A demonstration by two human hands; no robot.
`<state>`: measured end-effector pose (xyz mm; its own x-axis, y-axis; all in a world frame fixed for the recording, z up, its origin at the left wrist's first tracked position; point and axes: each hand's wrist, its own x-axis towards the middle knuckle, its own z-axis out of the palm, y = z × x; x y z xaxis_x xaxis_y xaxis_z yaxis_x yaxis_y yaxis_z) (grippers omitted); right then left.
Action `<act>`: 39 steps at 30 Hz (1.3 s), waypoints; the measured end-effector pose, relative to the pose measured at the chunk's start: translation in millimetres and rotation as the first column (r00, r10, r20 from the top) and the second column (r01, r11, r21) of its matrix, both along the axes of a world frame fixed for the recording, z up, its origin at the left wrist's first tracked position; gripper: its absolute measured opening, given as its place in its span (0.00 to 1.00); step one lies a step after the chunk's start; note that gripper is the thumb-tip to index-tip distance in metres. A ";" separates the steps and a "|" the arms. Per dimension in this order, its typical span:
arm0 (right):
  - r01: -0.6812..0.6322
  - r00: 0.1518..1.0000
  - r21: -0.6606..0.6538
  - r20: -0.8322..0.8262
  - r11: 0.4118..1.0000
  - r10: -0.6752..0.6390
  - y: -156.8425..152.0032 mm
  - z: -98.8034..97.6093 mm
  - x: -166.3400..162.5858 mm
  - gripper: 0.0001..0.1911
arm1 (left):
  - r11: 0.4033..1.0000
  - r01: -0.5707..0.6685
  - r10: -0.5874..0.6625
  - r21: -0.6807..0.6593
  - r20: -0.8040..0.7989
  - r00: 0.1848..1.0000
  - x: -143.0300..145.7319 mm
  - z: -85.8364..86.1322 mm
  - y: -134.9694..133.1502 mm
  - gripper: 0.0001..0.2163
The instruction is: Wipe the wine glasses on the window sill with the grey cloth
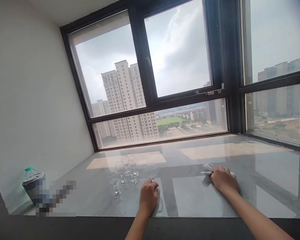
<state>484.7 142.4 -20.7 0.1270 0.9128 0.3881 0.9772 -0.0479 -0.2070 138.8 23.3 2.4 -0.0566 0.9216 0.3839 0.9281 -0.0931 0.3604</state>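
My left hand (148, 197) is closed around the base of a clear wine glass (151, 171) standing on the marble window ledge (195, 200). Several more wine glasses (125, 171) stand in a loose cluster just to its left, one nearer glass (114, 182) at the front. My right hand (223, 180) lies flat, fingers together, pressing on a white cloth (207, 169) on the ledge, well to the right of the glasses.
A large black-framed window (150, 110) backs the ledge, with a second pane (272, 80) at the right corner. A white wall (27, 100) closes the left side. A lidded container with a green-capped bottle (31, 181) stands at the far left. A dark front edge (90, 228) runs below.
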 end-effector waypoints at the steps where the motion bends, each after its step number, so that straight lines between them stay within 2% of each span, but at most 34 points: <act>1: 0.000 1.000 0.006 0.004 1.000 0.000 1.1 -1.6 0.3 0.21 | 1.000 0.003 -0.003 0.015 -0.001 1.000 -0.5 -1.2 0.7 0.15; 8: 0.019 1.000 0.006 0.021 1.000 -0.019 3.6 -4.3 1.4 0.19 | 0.996 0.000 0.004 0.084 -0.037 0.999 -3.1 -6.9 1.6 0.17; 27: -0.018 0.999 -0.063 -0.029 0.998 0.016 0.7 1.2 1.4 0.24 | 0.997 -0.005 0.005 0.076 0.000 1.000 -2.2 -5.8 0.7 0.15; 39: -0.009 0.999 -0.019 -0.044 1.000 0.008 1.7 -0.5 2.1 0.24 | 0.995 -0.003 0.004 0.102 -0.007 1.000 -3.9 -10.4 3.0 0.15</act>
<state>486.9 144.1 -21.2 0.1359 0.9210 0.3651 0.9676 -0.0443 -0.2487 135.0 26.3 -7.9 -0.0565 0.8777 0.4759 0.9309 -0.1259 0.3428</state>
